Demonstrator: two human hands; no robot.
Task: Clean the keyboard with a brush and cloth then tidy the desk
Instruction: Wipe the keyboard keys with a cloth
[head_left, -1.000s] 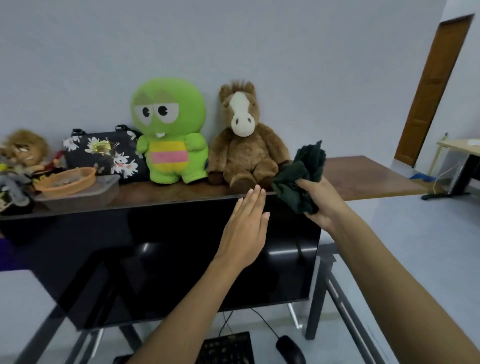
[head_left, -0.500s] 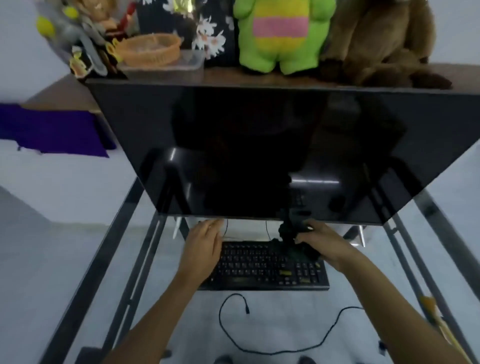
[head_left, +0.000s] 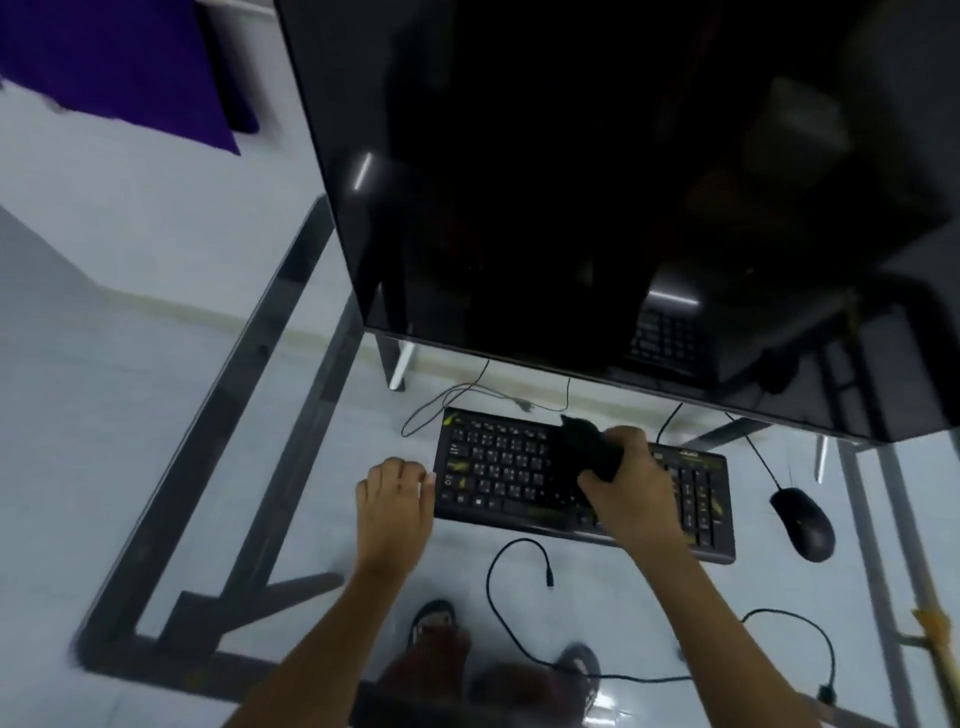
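Now the person is bending over the glass desk (head_left: 156, 415) and looking straight down. A second ago they were standing upright, holding the dark cloth up near the stuffed toys above the monitor with the left hand open beside it; both hands have since dropped to the keyboard.

The right hand (head_left: 631, 493) is gripping the bunched cloth (head_left: 587, 449), fingers curled tight around it, and is pressing it onto the middle of the keyboard (head_left: 498, 462), with the cloth poking out toward twelve o'clock from the fist. The left hand (head_left: 395, 499) is resting at the keyboard's nine o'clock end, fingers loosely curled and close together, fingertips touching the edge or just beside it; it is holding nothing, and I judge it is steadying the board.

The keyboard is lying flat on the desk, just below the bottom edge of the big black monitor (head_left: 571, 182). A mouse (head_left: 802, 522) is sitting at three o'clock of it, near but apart. A loose cable (head_left: 511, 545) is curling on the glass at six o'clock.

That shift means, to my eye, the wiping stage is starting. I am not seeing a brush anywhere, so I cannot tell whether brushing is done. Tidying the desk is looking not yet done, with the cable lying loose.
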